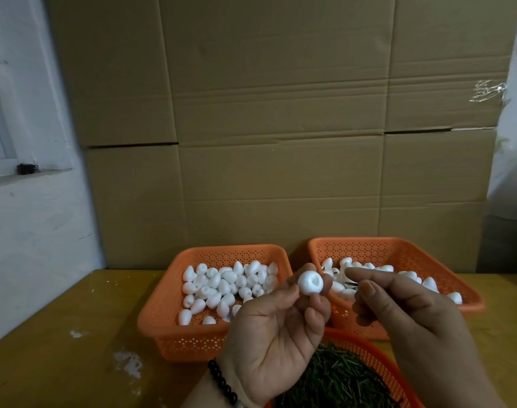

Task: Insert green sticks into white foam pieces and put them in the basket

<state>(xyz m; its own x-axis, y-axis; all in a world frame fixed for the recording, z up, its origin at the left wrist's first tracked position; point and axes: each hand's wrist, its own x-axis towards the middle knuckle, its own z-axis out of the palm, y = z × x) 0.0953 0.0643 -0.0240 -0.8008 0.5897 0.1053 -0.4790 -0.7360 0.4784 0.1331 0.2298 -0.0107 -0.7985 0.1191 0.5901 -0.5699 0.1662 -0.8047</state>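
Left hand (pixel 276 325) raised above near part of counter (pixel 60 334), palm toward camera, pinching one white foam piece (pixel 310 283) between thumb and fingertips; remaining fingers curled below it. Foam piece held with hollowed end facing camera, shallow hole visible at centre. Black bead bracelet (pixel 222 384) on left wrist. Right hand (pixel 404 316) just beside foam piece, thumb and index finger pressed together as if pinching something thin; green stick itself not clearly discernible between them, so contents of pinch cannot be told. Right fingertips close to foam piece but apart from it. Left orange basket (pixel 163 328) toward far edge of counter, left of centre, holding many loose white foam pieces (pixel 222 285), egg-shaped. Right orange basket (pixel 398 251) at far edge, right of centre, partly behind both hands, holding white foam pieces (pixel 428 282), a few with dark stems showing. Round orange basket (pixel 378 363) at near edge, under the hands, filled with pile of green sticks (pixel 334 378). Small white crumbs (pixel 130 363) scattered on counter toward near left. Wall of brown cardboard boxes (pixel 281 113) standing behind far edge of counter.
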